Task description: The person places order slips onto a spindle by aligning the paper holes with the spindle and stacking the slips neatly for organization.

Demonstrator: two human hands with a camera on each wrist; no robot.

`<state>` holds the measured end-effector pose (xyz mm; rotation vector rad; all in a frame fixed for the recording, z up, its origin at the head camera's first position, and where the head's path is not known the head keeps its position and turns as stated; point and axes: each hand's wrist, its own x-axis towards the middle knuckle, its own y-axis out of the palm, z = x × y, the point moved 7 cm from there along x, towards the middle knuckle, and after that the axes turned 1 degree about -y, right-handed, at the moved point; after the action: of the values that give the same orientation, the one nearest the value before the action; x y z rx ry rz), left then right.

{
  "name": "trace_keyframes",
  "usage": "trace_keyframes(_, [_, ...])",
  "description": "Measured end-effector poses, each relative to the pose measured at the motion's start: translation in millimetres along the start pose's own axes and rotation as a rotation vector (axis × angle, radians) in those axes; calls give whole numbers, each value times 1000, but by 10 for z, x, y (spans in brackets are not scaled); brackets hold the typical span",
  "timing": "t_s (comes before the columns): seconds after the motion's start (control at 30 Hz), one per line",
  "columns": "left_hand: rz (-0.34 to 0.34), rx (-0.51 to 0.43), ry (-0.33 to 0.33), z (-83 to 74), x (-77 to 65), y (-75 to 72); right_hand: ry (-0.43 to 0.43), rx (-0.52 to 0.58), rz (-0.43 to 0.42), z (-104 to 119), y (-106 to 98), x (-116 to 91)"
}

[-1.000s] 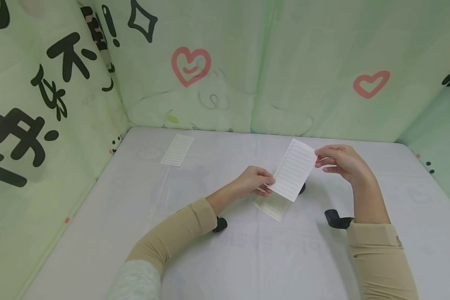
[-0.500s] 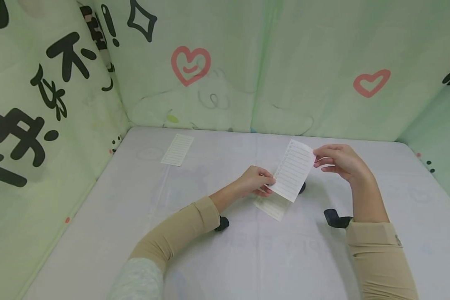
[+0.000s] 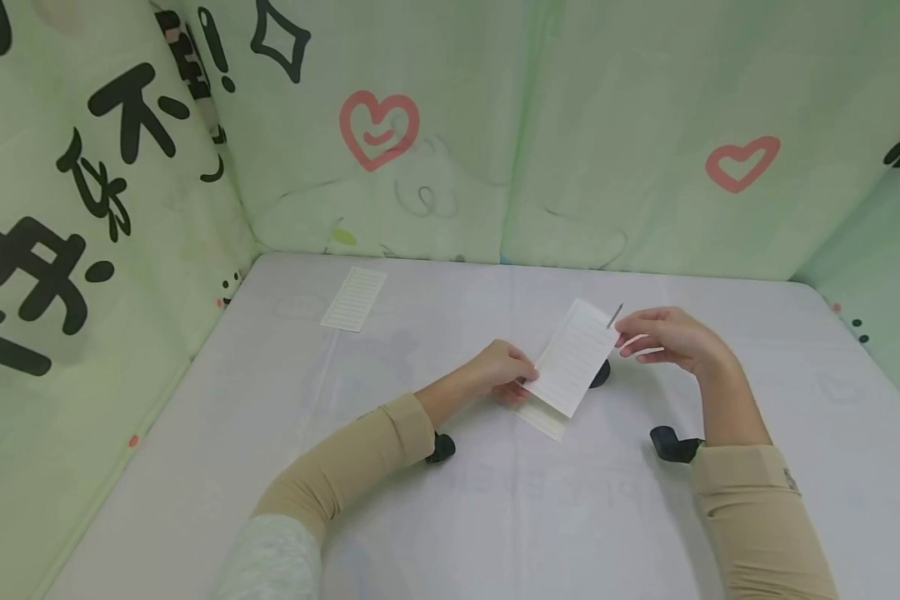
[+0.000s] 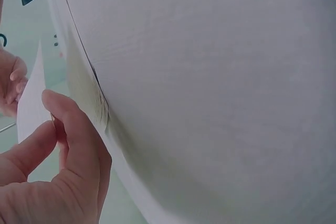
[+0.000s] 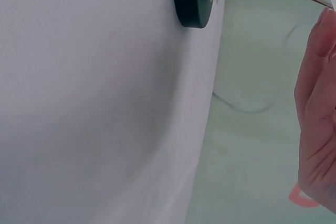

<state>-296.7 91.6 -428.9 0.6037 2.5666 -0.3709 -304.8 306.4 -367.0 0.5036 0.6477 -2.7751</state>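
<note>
Spare slip (image 3: 355,298) far left on tabletop (image 3: 495,517), black base (image 3: 600,375) behind, my left hand (image 3: 498,372) and right hand (image 3: 663,337) pinching lined slip (image 3: 570,358) between them

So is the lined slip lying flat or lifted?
Lifted: both hands pinch the lined slip above the table, tilted.

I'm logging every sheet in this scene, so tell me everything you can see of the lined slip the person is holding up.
The lined slip is a narrow white paper rectangle printed with fine horizontal rules. It is held tilted above the white table, its long axis running from lower left to upper right. The left hand pinches its lower left edge, and the right hand holds its upper right corner. It looks thin and flat, uncreased. Under its lower end another slip lies on the table, and a dark round base sits behind it.
</note>
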Motion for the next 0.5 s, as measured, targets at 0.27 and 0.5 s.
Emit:
trace_keyframes(0.27, [52, 9, -79, 71, -50, -13, 20, -57, 104, -147, 49, 90])
trace_keyframes(0.5, [38, 52, -136, 138, -52, -41, 67, -93, 143, -228, 110, 160])
